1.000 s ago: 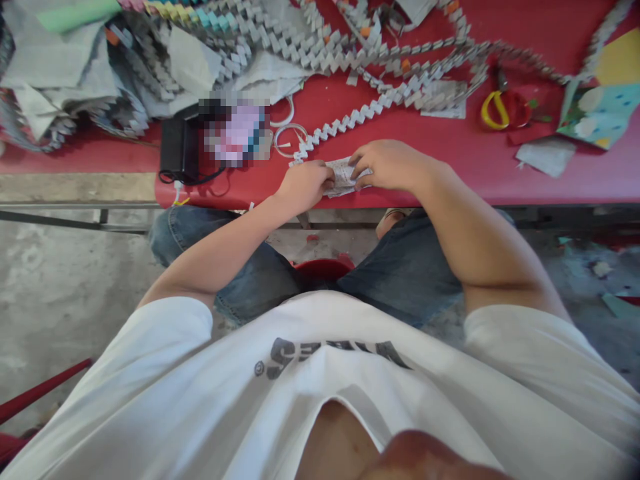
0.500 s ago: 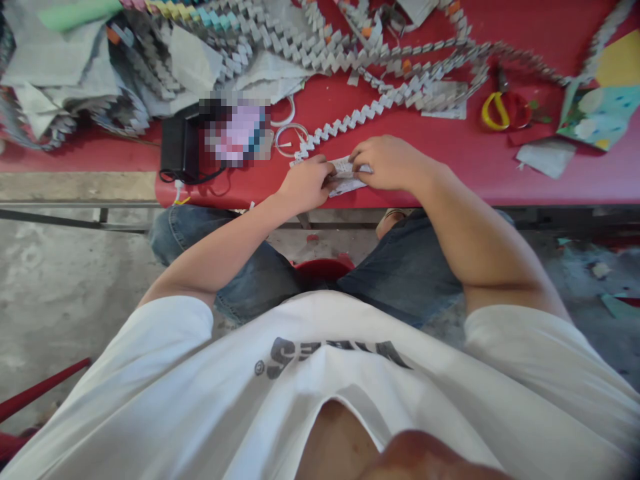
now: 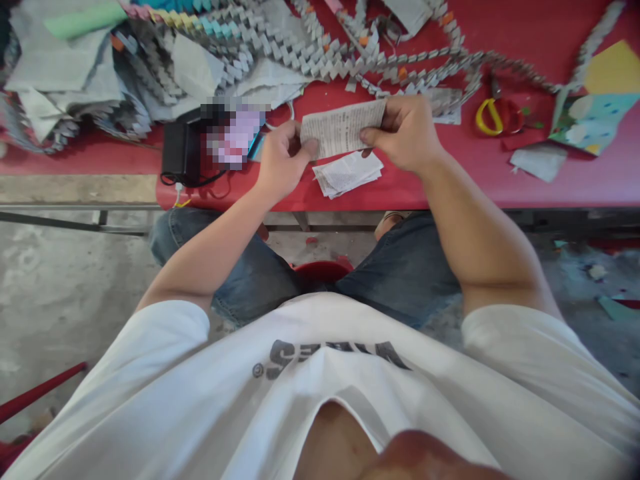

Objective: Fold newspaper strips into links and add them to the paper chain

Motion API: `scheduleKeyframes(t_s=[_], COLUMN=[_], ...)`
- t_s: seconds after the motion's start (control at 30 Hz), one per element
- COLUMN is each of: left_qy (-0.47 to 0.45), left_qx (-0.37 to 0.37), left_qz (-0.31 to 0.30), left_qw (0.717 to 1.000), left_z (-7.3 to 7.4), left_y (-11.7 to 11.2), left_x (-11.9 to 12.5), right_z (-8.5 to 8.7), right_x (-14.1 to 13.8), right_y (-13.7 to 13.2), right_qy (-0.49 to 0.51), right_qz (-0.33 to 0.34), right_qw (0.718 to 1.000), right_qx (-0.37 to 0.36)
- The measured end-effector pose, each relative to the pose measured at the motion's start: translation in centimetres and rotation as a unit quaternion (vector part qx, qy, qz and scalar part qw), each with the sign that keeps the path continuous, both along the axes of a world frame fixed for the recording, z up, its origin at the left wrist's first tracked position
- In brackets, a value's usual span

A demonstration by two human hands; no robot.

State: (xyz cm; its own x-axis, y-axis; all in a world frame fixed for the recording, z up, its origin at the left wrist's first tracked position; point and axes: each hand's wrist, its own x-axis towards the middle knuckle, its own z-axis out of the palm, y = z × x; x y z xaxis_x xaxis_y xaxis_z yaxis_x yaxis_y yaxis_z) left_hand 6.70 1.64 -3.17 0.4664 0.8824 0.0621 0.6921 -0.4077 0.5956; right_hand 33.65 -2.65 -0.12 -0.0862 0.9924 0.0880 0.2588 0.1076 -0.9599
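Note:
A strip of printed newspaper [image 3: 337, 128] is stretched between my two hands, above the table's front part. My left hand [image 3: 285, 157] pinches its left end, thumb on the near face. At the right end my right hand [image 3: 407, 130] grips it between thumb and fingers. Just below the strip, a small stack of similar printed paper pieces [image 3: 349, 175] lies on the red table [image 3: 440, 180] near its front edge. Folded zigzag paper chains [image 3: 320, 57] spread across the table beyond my hands.
Left of my hands lie a black box-shaped device [image 3: 180, 150] with a cable and a partly blurred phone-like object [image 3: 240, 137]. Scissors [image 3: 490, 117] with a yellow handle, a patterned paper [image 3: 593, 117] and a grey paper piece [image 3: 539, 163] are at right. Paper sheets [image 3: 65, 60] pile up far left.
My hands have lifted a paper strip up off the small stack and spread apart, holding it by its ends. The stack is now uncovered on the table.

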Motion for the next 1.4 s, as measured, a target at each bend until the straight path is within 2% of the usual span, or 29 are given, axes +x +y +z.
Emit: scheduleKeyframes(t_s=[0.1,0.17,0.3,0.4,0.47,0.57,0.63,0.7,0.77,0.8,0.83,0.93,1.0,1.07,1.2,1.4], left_qy=[-0.09,-0.101,-0.093,-0.112,-0.177,-0.331,-0.372,-0.378,-0.389,-0.4,-0.411,-0.403,-0.361,-0.337,-0.325,-0.282], left_qx=[-0.05,-0.085,-0.102,-0.068,-0.057,-0.023,-0.004,-0.013,-0.073,-0.13,-0.204,-0.442,-0.525,-0.542,-0.507,-0.469], left_qz=[0.026,0.027,0.028,0.016,0.003,-0.039,-0.063,-0.081,-0.105,-0.117,-0.13,-0.155,-0.168,-0.168,-0.155,-0.134], left_qw=[0.994,0.991,0.99,0.991,0.983,0.943,0.926,0.922,0.912,0.899,0.879,0.786,0.752,0.752,0.783,0.826], left_z=[1.0,1.7,2.5,1.8,0.8,-0.5,-0.8,-0.5,0.2,0.6,1.0,1.4,1.1,0.6,-0.1,0.6], left_y=[-0.9,-1.6,-2.4,-2.2,-1.7,-0.8,-0.5,-0.6,-0.9,-1.2,-1.4,-2.2,-2.8,-3.3,-4.0,-4.6], left_x=[-0.4,-0.7,-1.5,-1.9,-2.0,-2.0,-2.1,-2.4,-2.7,-2.9,-2.9,-2.6,-2.1,-1.6,-1.2,-1.3], right_z=[0.8,0.7,-0.8,-2.0,-2.2,-2.0,-1.7,-1.5,-1.4,-1.3,-1.2,-0.8,-0.6,-0.6,-1.1,-1.9], right_x=[-1.4,-2.1,-2.5,-2.5,-2.8,-3.4,-3.8,-3.8,-3.6,-3.5,-3.3,-3.1,-3.2,-3.4,-3.5,-3.2], right_y=[-0.9,-1.4,-1.3,-1.0,-1.0,-1.0,-1.0,-1.0,-1.1,-1.2,-1.3,-1.8,-2.3,-2.6,-2.6,-2.2], right_qy=[0.023,0.032,-0.004,-0.035,0.026,0.176,0.231,0.242,0.229,0.211,0.185,0.076,0.009,-0.035,-0.072,-0.047], right_qz=[0.0,-0.015,-0.023,-0.004,-0.011,-0.037,-0.032,-0.017,-0.003,0.009,0.027,0.107,0.158,0.188,0.209,0.25], right_qw=[1.0,0.999,1.0,0.999,1.0,0.984,0.972,0.97,0.973,0.976,0.981,0.99,0.985,0.976,0.966,0.954], right_qx=[-0.02,-0.024,-0.014,-0.001,-0.004,-0.018,-0.006,0.018,0.038,0.044,0.047,0.053,0.075,0.104,0.133,0.16])
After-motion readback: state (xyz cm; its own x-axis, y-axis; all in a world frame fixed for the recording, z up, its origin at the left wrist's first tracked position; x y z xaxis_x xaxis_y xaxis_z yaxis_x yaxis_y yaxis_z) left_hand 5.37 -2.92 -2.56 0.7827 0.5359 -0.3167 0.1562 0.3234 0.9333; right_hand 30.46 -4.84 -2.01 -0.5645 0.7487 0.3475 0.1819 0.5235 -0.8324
